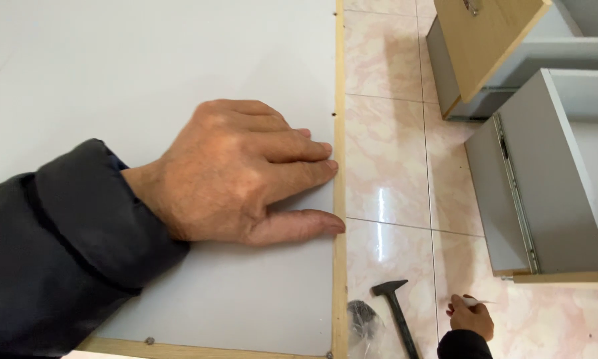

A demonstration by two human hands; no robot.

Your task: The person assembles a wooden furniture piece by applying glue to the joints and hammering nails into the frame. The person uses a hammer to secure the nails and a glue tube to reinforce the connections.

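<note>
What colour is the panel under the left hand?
Pale grey panel with a light wood edge strip, the left hand pressed flat on it. Head view shows it best.

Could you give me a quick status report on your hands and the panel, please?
Left hand flat on white panel, fingertips at its wooden edge. Right hand low by floor, pinching something small. Hammer on tiles beside it.

The person's left hand [236, 174] is bare, without glove or ring, and emerges from a thick dark grey jacket sleeve [59, 246] showing a sliver of blue lining at the cuff. The right hand [472, 317], likewise bare, wears a matching dark cuff [460, 344].
</note>
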